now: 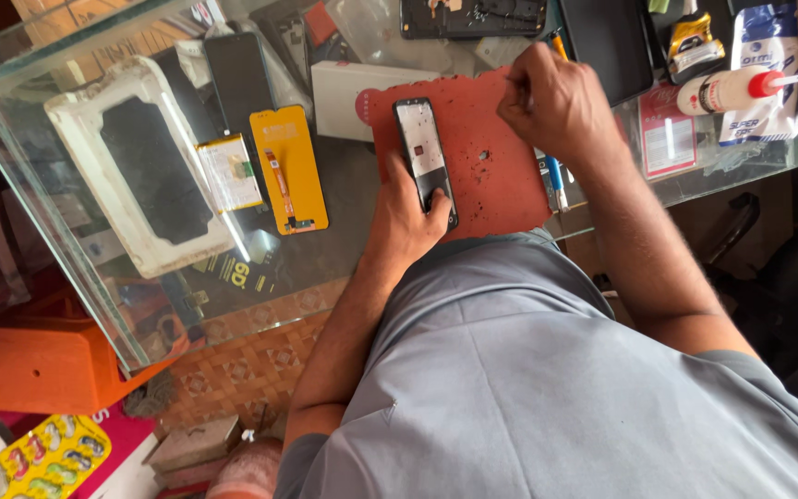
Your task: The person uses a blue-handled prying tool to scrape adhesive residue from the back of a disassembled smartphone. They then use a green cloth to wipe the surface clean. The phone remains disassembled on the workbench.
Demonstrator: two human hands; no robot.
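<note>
Phone (425,157), dark and slim, lies on the red mat (491,176) near the bench's (325,259) front edge. At the phone's six o'clock end, the left hand (405,217) has its grip closed on the phone. At the phone's two o'clock, the right hand (551,106) is curled into a fist over the mat; whether it pinches anything cannot be told. A yellow screen panel (290,168) lies at the phone's nine o'clock.

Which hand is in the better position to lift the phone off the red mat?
The left hand. It already grips the lower end of the phone on the red mat. The right hand is closed at the mat's upper edge, apart from the phone.
</note>
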